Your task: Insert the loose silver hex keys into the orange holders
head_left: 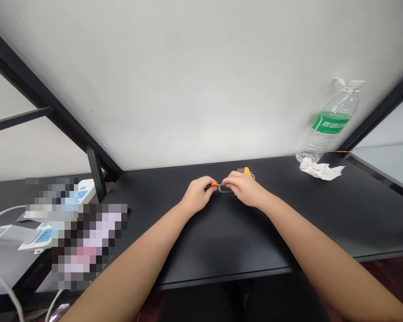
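Near the middle of the black table, my left hand (199, 194) pinches a small orange piece (214, 184) between thumb and fingers. Thin metal rods (225, 191) run from the orange piece toward the right. My right hand (243, 187) is closed round the far end of these rods, its fingertips just right of my left fingertips. Right behind my right hand lies an orange holder (247, 171) with several metal hex keys, partly hidden by the hand.
A clear bottle with a green label (331, 123) leans against the wall at the right, with crumpled white tissue (321, 170) before it. White power strips (40, 239), cables and pixelated items are at the left. The black table (221, 250) meets the wall behind.
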A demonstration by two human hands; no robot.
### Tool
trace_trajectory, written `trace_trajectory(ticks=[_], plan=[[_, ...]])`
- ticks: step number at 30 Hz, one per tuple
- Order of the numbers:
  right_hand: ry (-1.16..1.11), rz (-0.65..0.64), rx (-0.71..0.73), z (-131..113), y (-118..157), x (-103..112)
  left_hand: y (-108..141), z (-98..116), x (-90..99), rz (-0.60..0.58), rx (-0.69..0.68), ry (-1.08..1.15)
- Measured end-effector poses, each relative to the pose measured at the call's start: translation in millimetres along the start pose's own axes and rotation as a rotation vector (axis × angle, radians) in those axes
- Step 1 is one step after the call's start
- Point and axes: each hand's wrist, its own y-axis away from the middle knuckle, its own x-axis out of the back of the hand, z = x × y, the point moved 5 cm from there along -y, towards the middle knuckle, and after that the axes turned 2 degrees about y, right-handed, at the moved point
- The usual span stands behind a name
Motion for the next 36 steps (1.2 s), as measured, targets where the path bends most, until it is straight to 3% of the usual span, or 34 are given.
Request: trace_trajectory(ticks=[17, 24, 27, 31, 36], plan=[[-0.035, -0.002, -0.008, -3, 1, 5, 1, -1, -1.5, -0.008, 0.046, 0.161], [-0.082, 0.063, -0.078, -2, -3, 4, 0, -2, -1.7, -0.012, 0.040, 0.075], [-0.264, 0.058, -0.165, 7, -4, 2, 0, -1, -1.5, -0.034, 0.053, 0.144], [-0.641, -0.049, -0.305, 15, -2, -7, 2, 8, -2.3, -0.084, 0.051, 0.267], [-0.769, -0.063, -0.309, 5, -6, -20, 2, 15, -3.8, -0.097, 0.011, 0.224]])
